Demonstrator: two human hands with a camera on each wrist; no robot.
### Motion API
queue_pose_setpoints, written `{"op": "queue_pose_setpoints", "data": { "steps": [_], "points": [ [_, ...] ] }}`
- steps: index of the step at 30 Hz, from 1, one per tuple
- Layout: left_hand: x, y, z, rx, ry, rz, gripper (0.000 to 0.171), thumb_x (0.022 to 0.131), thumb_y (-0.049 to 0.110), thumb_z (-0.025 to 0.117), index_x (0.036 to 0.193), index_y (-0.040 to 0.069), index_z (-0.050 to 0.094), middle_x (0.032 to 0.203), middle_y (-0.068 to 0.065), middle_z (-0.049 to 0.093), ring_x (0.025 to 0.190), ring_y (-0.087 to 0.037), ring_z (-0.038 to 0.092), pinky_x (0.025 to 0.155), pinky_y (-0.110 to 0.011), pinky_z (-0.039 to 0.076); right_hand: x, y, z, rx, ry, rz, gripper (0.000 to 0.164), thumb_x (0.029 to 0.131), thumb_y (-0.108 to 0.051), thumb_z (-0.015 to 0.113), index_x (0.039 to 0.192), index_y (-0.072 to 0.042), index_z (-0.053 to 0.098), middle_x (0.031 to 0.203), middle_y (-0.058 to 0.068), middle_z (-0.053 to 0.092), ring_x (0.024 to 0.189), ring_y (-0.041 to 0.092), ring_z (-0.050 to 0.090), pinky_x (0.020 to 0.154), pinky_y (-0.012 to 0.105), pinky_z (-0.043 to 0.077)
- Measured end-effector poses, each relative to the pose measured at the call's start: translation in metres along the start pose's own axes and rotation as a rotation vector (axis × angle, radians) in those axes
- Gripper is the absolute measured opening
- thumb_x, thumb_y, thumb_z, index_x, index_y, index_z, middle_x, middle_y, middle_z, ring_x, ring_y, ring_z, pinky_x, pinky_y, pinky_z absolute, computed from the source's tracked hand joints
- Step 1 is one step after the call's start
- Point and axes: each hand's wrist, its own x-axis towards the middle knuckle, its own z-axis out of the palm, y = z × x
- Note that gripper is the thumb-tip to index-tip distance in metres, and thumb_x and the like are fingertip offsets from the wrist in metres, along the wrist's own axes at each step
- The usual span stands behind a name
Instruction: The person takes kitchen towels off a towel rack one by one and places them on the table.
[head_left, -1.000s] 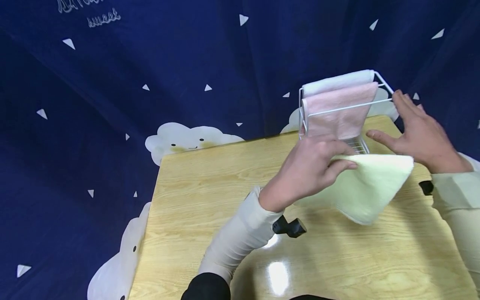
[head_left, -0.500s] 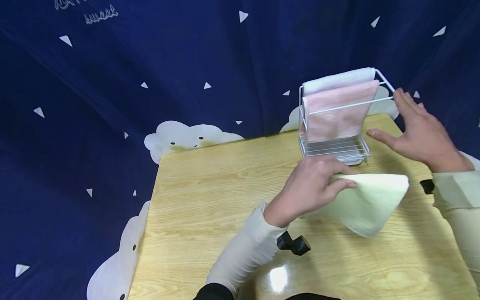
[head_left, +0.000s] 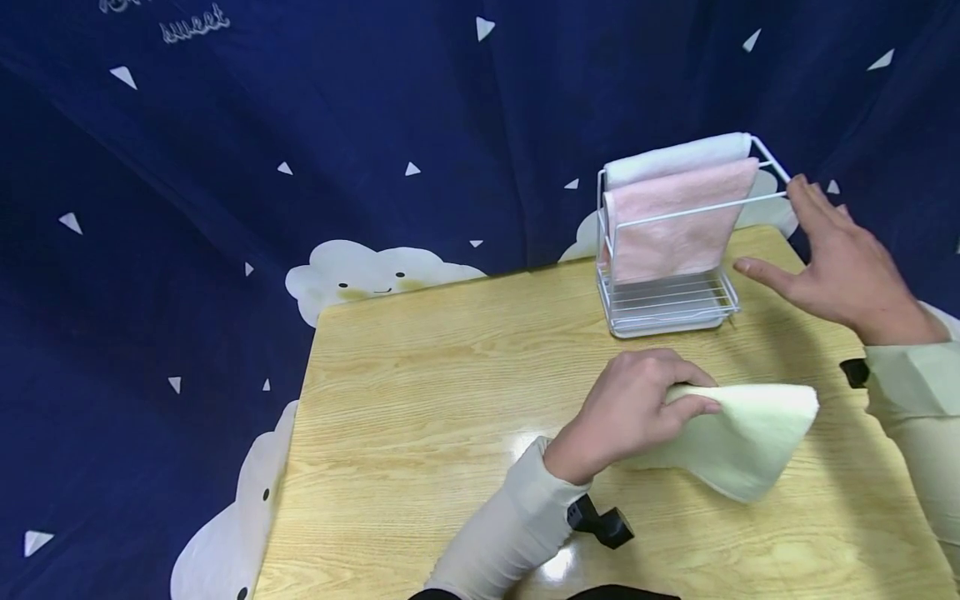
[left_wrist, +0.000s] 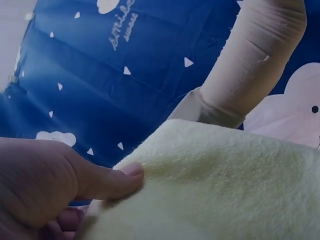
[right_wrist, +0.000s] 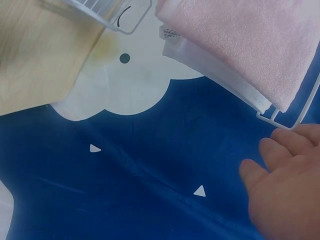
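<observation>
My left hand (head_left: 637, 408) pinches a pale yellow towel (head_left: 750, 437) by its upper edge, thumb on the near side. The towel hangs over the table in front of a white wire rack (head_left: 667, 312). In the left wrist view the thumb lies flat on the fuzzy yellow towel (left_wrist: 210, 185). My right hand (head_left: 847, 258) is spread, fingertips at the upper right corner of the rack. A pink towel (head_left: 678, 221) drapes over a middle bar, and a white towel (head_left: 675, 160) hangs behind it. The right wrist view shows the fingers (right_wrist: 272, 150) against the rack's bar end.
The rack stands near the back right of a light wooden table (head_left: 420, 400), with a tray at its base. A dark blue curtain (head_left: 375, 100) with white triangles and clouds hangs behind the table. A black wrist mount (head_left: 600, 521) sits below the left sleeve.
My left hand has drawn the yellow towel down and toward me, away from the rack, uncovering the rack's base. My right hand stays at the rack's corner.
</observation>
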Motion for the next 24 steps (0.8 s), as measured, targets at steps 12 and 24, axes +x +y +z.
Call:
{"op": "queue_pose_setpoints", "data": {
  "steps": [12, 24],
  "points": [
    [-0.008, 0.003, 0.026, -0.016, -0.022, -0.031, 0.018, 0.091, 0.038, 0.075, 0.102, 0.024, 0.080, 0.091, 0.016, 0.070, 0.081, 0.011, 0.055, 0.075, -0.008, 0.041, 0.001, -0.002, -0.001, -0.020, -0.003, 0.009, 0.106, 0.090, -0.049, 0.070, 0.161, -0.010, 0.003, 0.167, 0.005, -0.002, 0.146, 0.047, -0.002, 0.115, 0.063, 0.004],
    [0.003, -0.011, 0.049, -0.154, -0.104, -0.138, 0.016, 0.091, 0.035, 0.076, 0.101, 0.024, 0.080, 0.093, 0.020, 0.072, 0.070, 0.014, 0.047, 0.066, -0.006, 0.038, 0.000, 0.000, 0.000, -0.030, -0.010, 0.014, 0.106, 0.090, -0.050, 0.070, 0.162, -0.011, 0.001, 0.167, 0.005, -0.003, 0.146, 0.049, -0.001, 0.115, 0.063, 0.005]
  ]
}}
